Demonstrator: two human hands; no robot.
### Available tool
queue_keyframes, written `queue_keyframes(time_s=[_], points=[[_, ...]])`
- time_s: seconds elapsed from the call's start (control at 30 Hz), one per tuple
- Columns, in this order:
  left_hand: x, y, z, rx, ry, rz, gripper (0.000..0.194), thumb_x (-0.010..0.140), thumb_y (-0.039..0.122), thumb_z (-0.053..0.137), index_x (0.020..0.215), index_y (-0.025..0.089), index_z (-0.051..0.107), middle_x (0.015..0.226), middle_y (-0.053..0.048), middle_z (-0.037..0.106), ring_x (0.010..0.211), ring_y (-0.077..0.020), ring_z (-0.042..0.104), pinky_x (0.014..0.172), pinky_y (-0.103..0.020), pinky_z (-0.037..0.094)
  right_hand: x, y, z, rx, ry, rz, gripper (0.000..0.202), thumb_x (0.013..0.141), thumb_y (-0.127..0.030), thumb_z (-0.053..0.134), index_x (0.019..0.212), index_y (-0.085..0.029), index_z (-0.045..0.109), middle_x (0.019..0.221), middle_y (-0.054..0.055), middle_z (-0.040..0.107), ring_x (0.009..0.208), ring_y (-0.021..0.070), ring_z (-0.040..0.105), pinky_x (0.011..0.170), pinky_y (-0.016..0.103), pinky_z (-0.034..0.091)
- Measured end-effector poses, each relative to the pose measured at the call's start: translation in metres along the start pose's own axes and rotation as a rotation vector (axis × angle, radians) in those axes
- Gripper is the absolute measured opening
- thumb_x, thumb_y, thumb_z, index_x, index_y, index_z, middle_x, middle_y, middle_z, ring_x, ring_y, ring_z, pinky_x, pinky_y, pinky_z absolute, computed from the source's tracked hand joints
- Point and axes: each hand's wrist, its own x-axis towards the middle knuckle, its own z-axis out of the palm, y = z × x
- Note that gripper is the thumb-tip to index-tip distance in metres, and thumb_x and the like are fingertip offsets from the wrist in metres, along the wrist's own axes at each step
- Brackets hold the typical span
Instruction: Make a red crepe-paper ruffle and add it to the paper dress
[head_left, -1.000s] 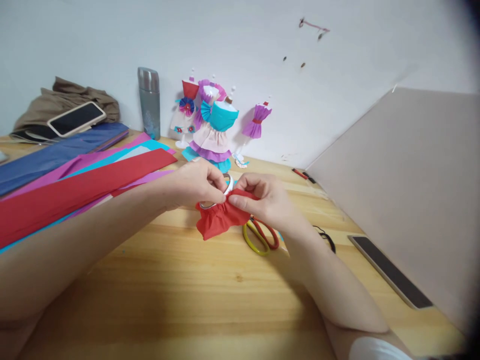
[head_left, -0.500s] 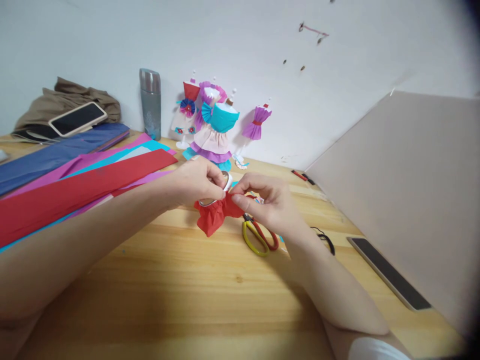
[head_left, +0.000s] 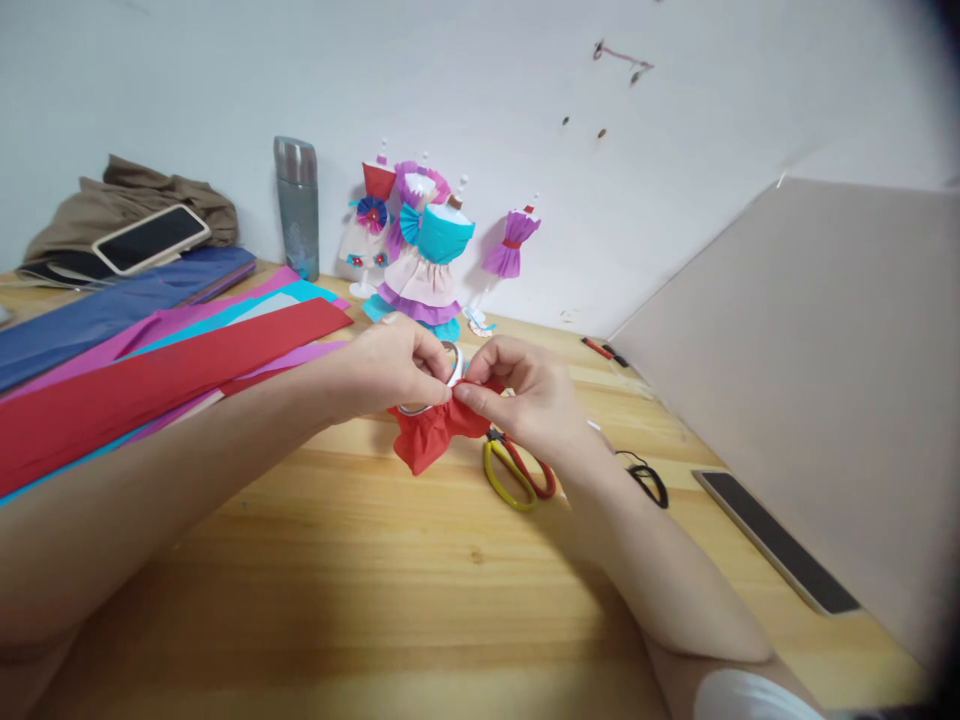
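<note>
Between my hands hangs a gathered strip of red crepe paper (head_left: 426, 440), its lower edge ruffled, just above the table. My left hand (head_left: 394, 365) is closed, with thumb and fingers pinching the strip's top edge. A white tape roll (head_left: 456, 362) sits at the same fingers, partly hidden by them. My right hand (head_left: 525, 395) pinches the top edge of the red paper right beside my left fingertips. Below and right of the paper lie scissors (head_left: 510, 475) with one yellow and one red handle; their blades are mostly covered.
Folded crepe paper strips (head_left: 172, 350) are spread at the left. Behind my hands stand several small dress forms (head_left: 442, 235) in paper dresses. A bottle (head_left: 298, 210) is by the wall, a phone (head_left: 154, 240) rests on brown cloth (head_left: 161, 190), and a dark slab (head_left: 776, 540) lies at right.
My right hand has moved slightly left along the red paper, closer to my left fingertips. My left hand keeps its grip in place.
</note>
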Motion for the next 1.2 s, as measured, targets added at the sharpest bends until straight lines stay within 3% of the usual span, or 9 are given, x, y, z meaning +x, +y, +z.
queue_keyframes(time_s=[0.23, 0.5, 0.73, 0.83, 1.03, 1.2], points=[[0.0, -0.001, -0.002, -0.013, -0.035, -0.014, 0.007, 0.059, 0.008, 0.063, 0.059, 0.016, 0.064, 0.051, 0.003, 0.056, 0.048, -0.01, 0.052, 0.045, -0.02, 0.036, -0.003, -0.001, -0.002, -0.131, 0.045, -0.101, 0.006, 0.073, -0.022, 0.068, 0.07, -0.022, 0.063, 0.066, -0.001, 0.066, 0.059, 0.0145, 0.056, 0.059, 0.03, 0.045], [0.001, -0.002, -0.004, 0.039, -0.022, -0.011, 0.006, 0.059, 0.01, 0.062, 0.06, 0.015, 0.065, 0.052, 0.002, 0.059, 0.051, -0.0117, 0.056, 0.044, -0.02, 0.035, -0.007, -0.004, -0.003, -0.179, 0.038, -0.194, 0.012, 0.077, -0.017, 0.065, 0.066, -0.022, 0.063, 0.065, -0.001, 0.067, 0.061, 0.0145, 0.059, 0.061, 0.029, 0.045], [-0.003, 0.005, -0.001, 0.115, 0.017, -0.023, 0.003, 0.061, 0.012, 0.064, 0.06, 0.014, 0.066, 0.051, 0.003, 0.056, 0.049, -0.0092, 0.049, 0.045, -0.02, 0.034, -0.006, 0.0, -0.002, -0.163, 0.015, -0.171, 0.011, 0.077, -0.018, 0.066, 0.067, -0.022, 0.063, 0.065, -0.001, 0.067, 0.06, 0.0141, 0.057, 0.059, 0.029, 0.044], [-0.004, 0.006, 0.001, 0.141, 0.022, 0.006, 0.005, 0.063, 0.01, 0.064, 0.06, 0.013, 0.067, 0.05, 0.004, 0.054, 0.049, -0.0079, 0.046, 0.045, -0.019, 0.033, -0.003, 0.003, -0.001, -0.088, -0.003, -0.107, 0.012, 0.075, -0.022, 0.07, 0.066, -0.022, 0.062, 0.064, -0.001, 0.065, 0.06, 0.0141, 0.056, 0.058, 0.029, 0.043], [-0.002, 0.002, 0.002, 0.076, -0.034, 0.187, 0.01, 0.062, 0.005, 0.062, 0.056, 0.013, 0.066, 0.054, 0.003, 0.058, 0.052, -0.0067, 0.047, 0.048, -0.017, 0.034, 0.005, 0.006, -0.002, 0.271, -0.091, 0.135, 0.043, 0.055, -0.038, 0.091, 0.064, -0.022, 0.052, 0.062, -0.004, 0.057, 0.056, 0.0117, 0.052, 0.053, 0.026, 0.041], [0.005, -0.008, -0.005, -0.092, -0.107, 0.111, 0.009, 0.061, 0.012, 0.065, 0.065, 0.014, 0.072, 0.053, 0.001, 0.061, 0.05, -0.0093, 0.052, 0.047, -0.019, 0.039, 0.011, 0.015, -0.003, 0.43, -0.167, 0.141, 0.048, 0.057, -0.044, 0.091, 0.066, -0.021, 0.05, 0.061, -0.006, 0.053, 0.054, 0.0092, 0.046, 0.053, 0.024, 0.036]])
